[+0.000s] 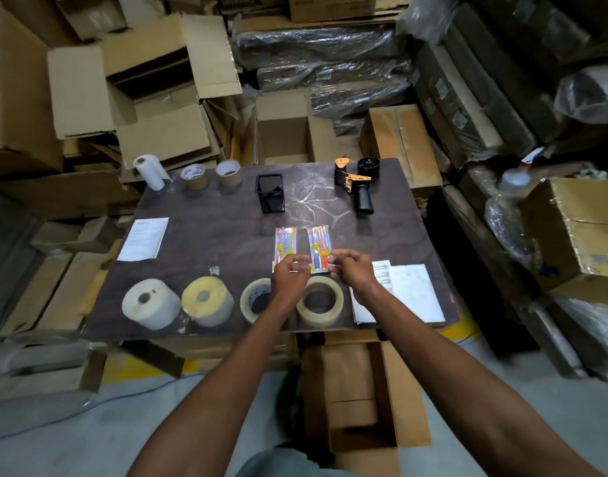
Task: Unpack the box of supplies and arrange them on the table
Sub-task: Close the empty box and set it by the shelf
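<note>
Left hand: my left hand (pixel 290 274) hovers with fingers loosely curled, holding nothing, fingertips over the near end of the left clear packet of coloured pens (pixel 284 245).
Right hand: my right hand (pixel 352 271) is likewise loose and apart, fingertips at the near end of the right packet of coloured pens (pixel 319 246).
Table: both packets lie flat on the dark marbled table (pixel 206 242).
Containers: beyond my left hand, a black mesh pen holder (pixel 270 193); I cannot tell its contents. Below my arms, an open brown cardboard box (pixel 364 401) sits on the floor.
</note>
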Available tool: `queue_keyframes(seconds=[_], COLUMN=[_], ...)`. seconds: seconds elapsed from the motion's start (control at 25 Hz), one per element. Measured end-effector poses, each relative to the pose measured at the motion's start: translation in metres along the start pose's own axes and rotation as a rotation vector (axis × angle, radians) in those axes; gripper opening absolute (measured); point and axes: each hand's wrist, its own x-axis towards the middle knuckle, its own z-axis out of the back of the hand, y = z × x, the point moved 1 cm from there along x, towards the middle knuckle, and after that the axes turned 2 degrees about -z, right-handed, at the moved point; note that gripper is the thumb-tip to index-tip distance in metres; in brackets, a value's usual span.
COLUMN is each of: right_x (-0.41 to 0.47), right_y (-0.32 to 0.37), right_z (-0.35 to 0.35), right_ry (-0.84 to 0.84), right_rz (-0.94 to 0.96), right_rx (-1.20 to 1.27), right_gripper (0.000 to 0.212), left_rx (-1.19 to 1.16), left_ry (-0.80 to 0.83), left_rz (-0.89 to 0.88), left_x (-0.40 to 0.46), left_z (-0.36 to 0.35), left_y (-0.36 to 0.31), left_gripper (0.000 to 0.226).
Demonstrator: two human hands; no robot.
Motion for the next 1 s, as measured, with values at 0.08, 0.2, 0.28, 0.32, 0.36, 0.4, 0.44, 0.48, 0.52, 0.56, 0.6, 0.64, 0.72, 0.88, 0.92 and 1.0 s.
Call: queue_keyframes(seconds=[0.08, 0.2, 0.28, 0.32, 0.36, 0.4, 0.44, 0.48, 0.52, 0.56, 0.6, 0.64, 0.72, 0.88, 0.92, 1.0], right_x=[-0.010, -0.026, -0.037, -0.042, -0.047, -0.053, -0.061, -0.068, -0.076, -0.084, -0.092, -0.101, -0.116, -0.143, -0.151, -0.167], right_y=[-0.005, -0.008, -0.012, -0.015, -0.018, -0.022, -0.025, -0.029, -0.032, -0.037, -0.041, -0.046, -0.058, -0.093, -0.103, -0.123], right_z=[0.000, 0.003, 0.007, 0.011, 0.014, 0.019, 0.024, 0.029, 0.034, 0.039, 0.044, 0.051, 0.062, 0.088, 0.094, 0.105], right_ry=[0.019, 0.013, 0.013, 0.012, 0.011, 0.010, 0.009, 0.007, 0.002, -0.004, -0.012, -0.022, -0.049, -0.116, -0.129, -0.158], right_rz=[0.009, 0.020, 0.022, 0.023, 0.027, 0.028, 0.031, 0.034, 0.036, 0.039, 0.040, 0.040, 0.029, -0.021, -0.023, -0.034], right_rx=[0.004, -0.001, -0.002, -0.004, -0.008, -0.006, -0.002, 0.008, 0.025, 0.037, 0.044, 0.050, 0.054, 0.040, 0.036, 0.030], right_gripper=[0.018, 0.019, 0.018, 0.018, 0.019, 0.019, 0.019, 0.019, 0.018, 0.018, 0.017, 0.017, 0.015, 0.014, 0.014, 0.012], left_rx=[-0.013, -0.015, -0.042, -0.053, -0.050, -0.056, -0.051, -0.051, -0.036, -0.036, -0.039, -0.050, -0.053, -0.039, -0.035, -0.019], left_ry=[-0.016, -0.025, -0.020, -0.013, -0.006, 0.002, 0.009, 0.015, 0.022, 0.031, 0.039, 0.049, 0.078, 0.125, 0.133, 0.178], left_rz=[0.008, 0.020, 0.011, 0.005, 0.001, -0.002, 0.003, 0.009, 0.017, 0.018, 0.020, 0.018, 0.029, 0.067, 0.074, 0.087], left_x=[-0.017, -0.035, -0.051, -0.058, -0.066, -0.073, -0.082, -0.090, -0.097, -0.103, -0.109, -0.115, -0.127, -0.159, -0.171, -0.195], left_z=[0.006, 0.009, 0.008, 0.007, 0.006, 0.004, 0.002, 0.001, 0.001, -0.001, -0.002, -0.005, -0.009, -0.020, -0.022, -0.026], left_y=[0.001, 0.006, 0.007, 0.009, 0.010, 0.014, 0.017, 0.020, 0.021, 0.024, 0.026, 0.028, 0.035, 0.056, 0.063, 0.080], left_gripper=[0.027, 0.028, 0.026, 0.025, 0.023, 0.022, 0.020, 0.019, 0.018, 0.019, 0.019, 0.020, 0.020, 0.021, 0.021, 0.019])
